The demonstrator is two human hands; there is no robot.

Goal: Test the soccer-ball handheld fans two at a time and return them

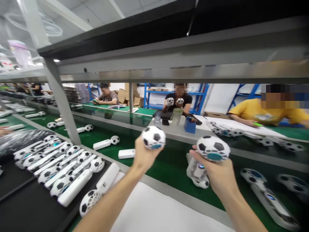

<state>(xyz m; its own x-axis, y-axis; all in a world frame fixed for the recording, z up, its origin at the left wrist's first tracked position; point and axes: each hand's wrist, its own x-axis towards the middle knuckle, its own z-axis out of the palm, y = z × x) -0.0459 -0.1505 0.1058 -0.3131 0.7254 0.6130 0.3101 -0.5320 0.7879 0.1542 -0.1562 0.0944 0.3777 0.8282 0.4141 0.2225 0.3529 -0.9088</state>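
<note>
My left hand [142,154] is raised over the green conveyor belt [169,164] and closed around a small fan with a soccer-ball head [154,137]. My right hand [218,175] is closed on a second soccer-ball fan [212,148], held at about the same height with its teal centre facing me. Just below my right hand, another such fan [199,174] lies on the belt with a small light glowing on its white handle.
Rows of white-handled soccer-ball fans [62,164] lie on a dark mat at left. More fans [267,193] ride the belt at right. A white sheet [154,209] lies in front of me. Across the line sit three people; one [177,101] holds up two fans. A metal shelf frame [61,103] runs overhead.
</note>
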